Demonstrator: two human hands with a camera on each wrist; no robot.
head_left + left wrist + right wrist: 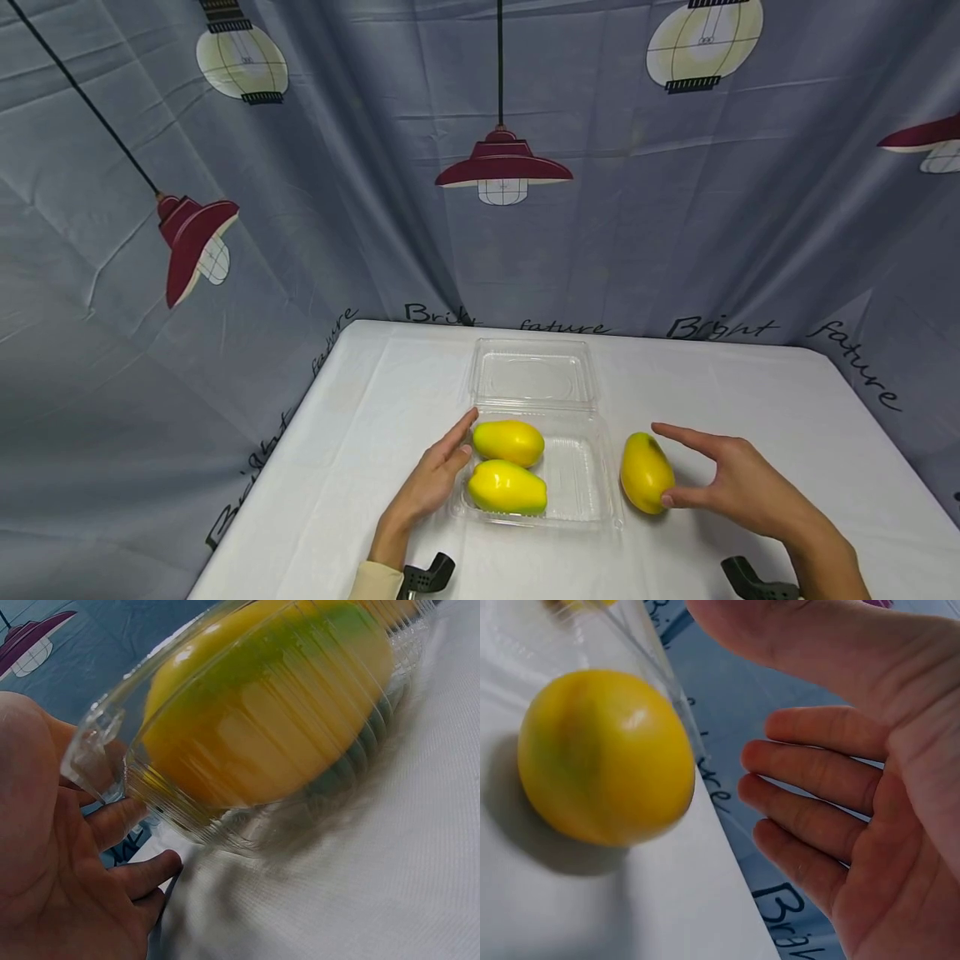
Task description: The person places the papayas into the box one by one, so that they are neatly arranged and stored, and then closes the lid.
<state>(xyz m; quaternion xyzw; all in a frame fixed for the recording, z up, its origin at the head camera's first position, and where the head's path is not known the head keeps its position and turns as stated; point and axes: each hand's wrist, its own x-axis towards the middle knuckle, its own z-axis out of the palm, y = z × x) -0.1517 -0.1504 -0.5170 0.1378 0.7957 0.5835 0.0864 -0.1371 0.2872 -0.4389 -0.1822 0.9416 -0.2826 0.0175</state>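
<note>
A clear plastic clamshell box lies with its lid folded back. Two yellow mangoes with green tinges, the far one and the near one, sit in its left half. My left hand rests along the box's left edge, fingers extended; in the left wrist view they lie beside the clear wall. A third mango stands on the table right of the box. Around its right side my right hand is spread, thumb near its lower end. The right wrist view shows a gap between the fingers and this mango.
The box's lid lies flat toward the back of the white-covered table. A grey-blue curtain printed with lamps and lettering surrounds the table's back and sides. Black wrist mounts show at the bottom.
</note>
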